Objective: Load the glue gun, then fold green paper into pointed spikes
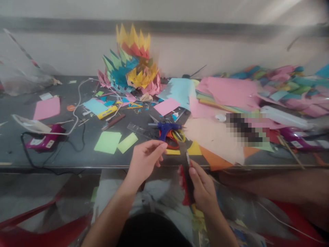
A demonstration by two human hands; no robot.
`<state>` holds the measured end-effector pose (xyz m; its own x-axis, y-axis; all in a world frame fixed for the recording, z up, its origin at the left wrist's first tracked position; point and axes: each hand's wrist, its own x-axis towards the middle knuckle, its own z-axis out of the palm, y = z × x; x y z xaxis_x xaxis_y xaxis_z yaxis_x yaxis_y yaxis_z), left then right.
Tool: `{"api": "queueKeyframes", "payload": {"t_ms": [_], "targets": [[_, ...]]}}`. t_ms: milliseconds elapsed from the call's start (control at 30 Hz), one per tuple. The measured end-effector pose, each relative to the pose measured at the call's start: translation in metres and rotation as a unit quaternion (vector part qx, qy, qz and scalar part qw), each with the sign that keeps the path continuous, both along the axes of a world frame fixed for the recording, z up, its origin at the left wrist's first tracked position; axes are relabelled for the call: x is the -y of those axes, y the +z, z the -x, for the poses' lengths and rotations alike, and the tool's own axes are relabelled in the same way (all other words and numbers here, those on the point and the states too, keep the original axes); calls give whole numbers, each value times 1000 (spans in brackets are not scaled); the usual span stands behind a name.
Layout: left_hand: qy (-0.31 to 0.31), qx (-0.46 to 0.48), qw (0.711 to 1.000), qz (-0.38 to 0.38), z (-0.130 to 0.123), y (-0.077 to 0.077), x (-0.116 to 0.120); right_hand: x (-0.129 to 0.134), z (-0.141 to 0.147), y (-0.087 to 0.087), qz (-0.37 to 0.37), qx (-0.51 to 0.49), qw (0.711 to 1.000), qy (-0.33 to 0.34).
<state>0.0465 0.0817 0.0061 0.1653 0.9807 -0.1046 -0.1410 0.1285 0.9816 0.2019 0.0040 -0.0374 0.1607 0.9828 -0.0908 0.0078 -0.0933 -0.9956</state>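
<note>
My right hand [203, 188] grips a utility knife [187, 171] with a red and dark handle, its blade end pointing up toward the table edge. My left hand [145, 159] hovers just left of it with fingers pinched loosely, and I cannot tell whether it holds anything. Just beyond both hands lie a blue glue gun [167, 129] and orange-handled scissors [174, 139] on a yellow sheet [195, 149].
A spiky multicoloured paper sculpture [132, 65] stands at the back. Coloured paper sheets [226, 92] pile up on the right. Two green squares [108, 142] and a purple glue gun [45, 140] with its cable lie left. Another person's arm [282, 187] rests at the right.
</note>
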Motion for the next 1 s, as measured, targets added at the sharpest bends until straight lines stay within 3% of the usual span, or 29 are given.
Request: {"api": "queueKeyframes", "payload": {"t_ms": [200, 400, 633, 733, 867, 933, 1000], "targets": [[-29, 6, 1000, -4, 3, 3, 3, 2, -2, 9, -3, 36, 998, 49], [-48, 27, 998, 22, 5, 6, 5, 4, -2, 7, -2, 55, 995, 78], [-72, -30, 997, 9, 12, 6, 6, 4, -6, 8, -6, 122, 985, 119], [-24, -58, 998, -20, 28, 6, 2, 5, -7, 10, -1, 129, 987, 96], [139, -109, 981, -80, 64, 15, -2, 9, -6, 16, 7, 100, 994, 52], [169, -162, 968, -90, 84, 18, 4, 10, -4, 19, 11, 83, 995, 59], [133, -232, 962, -64, 106, 14, 18, 10, -3, 19, 13, 59, 997, 53]]}}
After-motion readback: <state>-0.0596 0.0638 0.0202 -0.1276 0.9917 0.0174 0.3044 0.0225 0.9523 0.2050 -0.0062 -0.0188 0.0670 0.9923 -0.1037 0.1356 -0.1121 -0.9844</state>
